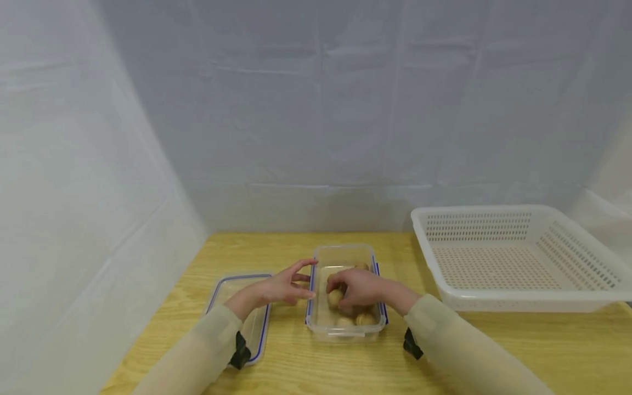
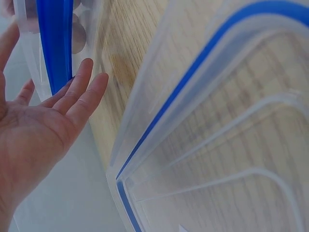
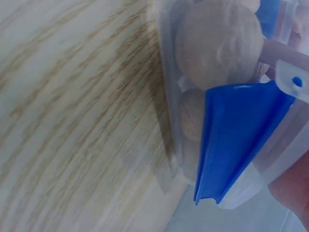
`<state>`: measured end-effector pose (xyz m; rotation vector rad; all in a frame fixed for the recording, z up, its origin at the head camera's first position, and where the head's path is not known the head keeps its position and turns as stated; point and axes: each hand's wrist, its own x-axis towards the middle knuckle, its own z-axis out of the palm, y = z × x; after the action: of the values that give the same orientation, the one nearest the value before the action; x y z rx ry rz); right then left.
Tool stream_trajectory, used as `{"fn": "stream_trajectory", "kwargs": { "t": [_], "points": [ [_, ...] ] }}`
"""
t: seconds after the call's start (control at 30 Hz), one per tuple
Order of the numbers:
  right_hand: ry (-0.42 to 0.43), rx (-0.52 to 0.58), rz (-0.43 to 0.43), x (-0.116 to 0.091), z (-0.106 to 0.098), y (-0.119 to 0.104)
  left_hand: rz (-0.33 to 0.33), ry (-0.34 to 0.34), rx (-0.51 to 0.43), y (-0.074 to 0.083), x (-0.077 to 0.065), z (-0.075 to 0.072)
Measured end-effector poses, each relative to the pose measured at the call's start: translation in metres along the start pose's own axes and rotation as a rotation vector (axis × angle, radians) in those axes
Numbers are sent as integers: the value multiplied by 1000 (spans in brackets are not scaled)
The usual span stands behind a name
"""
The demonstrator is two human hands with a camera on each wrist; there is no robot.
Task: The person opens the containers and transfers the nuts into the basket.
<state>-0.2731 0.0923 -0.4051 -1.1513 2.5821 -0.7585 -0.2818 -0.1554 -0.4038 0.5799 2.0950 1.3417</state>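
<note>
A clear plastic food container (image 1: 326,331) with blue side latches stands on the wooden table, holding several round tan walnuts (image 1: 365,319). My right hand (image 1: 362,288) reaches down inside it, thumb and fingers pinching a walnut (image 1: 334,299). In the right wrist view a blue latch (image 3: 241,135) and the container wall hide most of that hand; walnuts (image 3: 217,46) show through the plastic. My left hand (image 1: 286,286) is at the container's left side with fingers spread, fingertips at the rim. The left wrist view shows the left palm (image 2: 38,135) holding nothing, beside a latch (image 2: 55,43).
The container's clear lid (image 1: 254,329) with a blue seal lies on the table at the left, under the left forearm. A large white perforated basket (image 1: 518,296) stands at the right. White sheeting (image 1: 316,137) hangs behind the table (image 1: 286,362) and along its left side.
</note>
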Motion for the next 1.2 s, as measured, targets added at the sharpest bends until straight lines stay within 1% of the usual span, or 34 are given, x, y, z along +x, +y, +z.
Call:
{"fn": "stream_trajectory", "kwargs": {
  "t": [0.1,0.27,0.43,0.73,0.8,0.97,1.07,1.2],
  "points": [
    [1,69,7,-1,-2,-1,-2,1,2,0,0,0],
    [17,151,31,-5,-9,-2,-2,0,1,-1,1,1],
    [51,185,9,-11,-17,0,-3,-7,-1,-1,2,1],
    [156,203,-49,-27,-42,-8,-7,-1,-14,-1,0,1],
    [170,226,-45,-31,-49,-12,-5,-3,-10,-1,0,0],
    [184,226,-26,-45,-67,-20,0,-1,-1,-3,1,0],
    [196,214,-15,-53,-75,-22,2,1,2,-2,1,1],
    [235,181,-3,-64,-84,-22,3,4,3,-2,1,0]
  ]
}}
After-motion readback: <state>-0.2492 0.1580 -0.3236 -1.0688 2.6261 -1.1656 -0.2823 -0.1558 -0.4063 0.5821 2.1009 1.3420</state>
